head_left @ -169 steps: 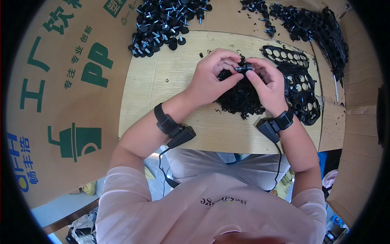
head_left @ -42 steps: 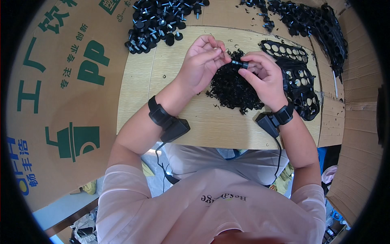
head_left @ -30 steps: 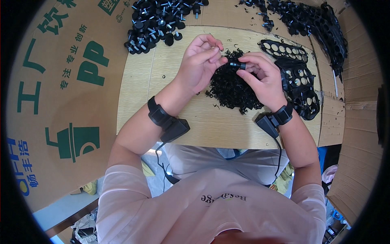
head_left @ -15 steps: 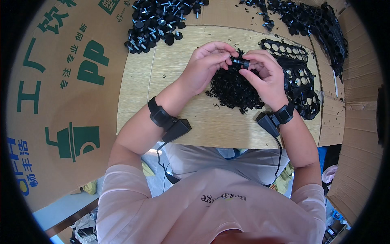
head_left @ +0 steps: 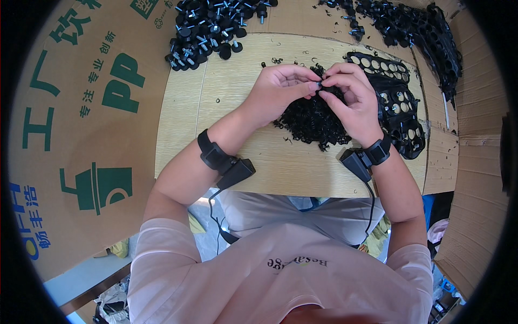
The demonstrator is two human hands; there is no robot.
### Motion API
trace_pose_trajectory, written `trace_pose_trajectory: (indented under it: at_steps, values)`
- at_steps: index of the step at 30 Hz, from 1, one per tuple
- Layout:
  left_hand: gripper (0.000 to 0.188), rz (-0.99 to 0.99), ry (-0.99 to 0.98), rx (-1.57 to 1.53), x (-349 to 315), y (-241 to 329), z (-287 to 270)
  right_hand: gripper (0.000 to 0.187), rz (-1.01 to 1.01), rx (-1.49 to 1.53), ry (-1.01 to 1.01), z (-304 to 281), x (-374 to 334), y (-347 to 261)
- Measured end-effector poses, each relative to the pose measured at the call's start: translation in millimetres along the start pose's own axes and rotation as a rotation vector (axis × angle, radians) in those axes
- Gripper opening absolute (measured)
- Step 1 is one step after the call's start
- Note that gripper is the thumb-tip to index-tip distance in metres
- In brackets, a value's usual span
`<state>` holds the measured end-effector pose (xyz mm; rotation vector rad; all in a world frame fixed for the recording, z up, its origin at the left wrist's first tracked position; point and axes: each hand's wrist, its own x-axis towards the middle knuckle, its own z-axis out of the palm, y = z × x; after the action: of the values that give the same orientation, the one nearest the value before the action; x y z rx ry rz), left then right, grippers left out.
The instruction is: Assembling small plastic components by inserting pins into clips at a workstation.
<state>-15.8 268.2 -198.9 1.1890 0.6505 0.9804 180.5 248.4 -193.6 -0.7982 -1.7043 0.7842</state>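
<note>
Over a heap of small black curled rubber trimmings (head_left: 313, 119), my two hands meet fingertip to fingertip. Between them is a small black-headed bolt (head_left: 319, 85), mostly covered by the fingers. My left hand (head_left: 283, 89) pinches its left side with thumb and forefinger. From the right, my right hand (head_left: 353, 94) grips the black head between thumb and fingers. Just right of that hand lies a black rubber sheet (head_left: 396, 105) with rows of round holes.
Many black-headed bolts (head_left: 208, 35) are piled at the far left of the wooden table (head_left: 226, 151). More black parts and holed sheets (head_left: 431, 38) lie at the far right. Cardboard walls (head_left: 91, 135) rise on both sides. Each wrist wears a cabled strap.
My left hand has shifted slightly down and right, closing in on the bolt. The bolt now shows less between my fingers. Several trimmings at the far side, previously covered, are visible.
</note>
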Motion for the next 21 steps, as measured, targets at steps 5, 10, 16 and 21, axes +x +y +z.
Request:
trace_pose_trajectory:
  at_steps: [5, 10, 16, 21]
  values:
    - [0.018, 0.024, 0.010, 0.027, 0.8, -3.5, -3.8, 0.023, -0.019, -0.161, 0.004, -0.3, 0.8, -2.5]
    - [0.015, 0.019, 0.031, 0.058, 0.5, -3.2, -0.7, 0.024, -0.069, -0.285, -0.053, -1.5, 3.0, -9.7]
    - [0.013, 0.053, 0.036, -0.038, 3.5, -1.1, 0.3, 0.026, 0.052, -0.090, 0.044, 1.6, 1.9, -3.4]
    - [0.015, -0.018, 0.038, -0.102, 4.3, -1.6, -2.2, 0.028, 0.097, 0.036, 0.041, 2.8, 0.4, -2.2]
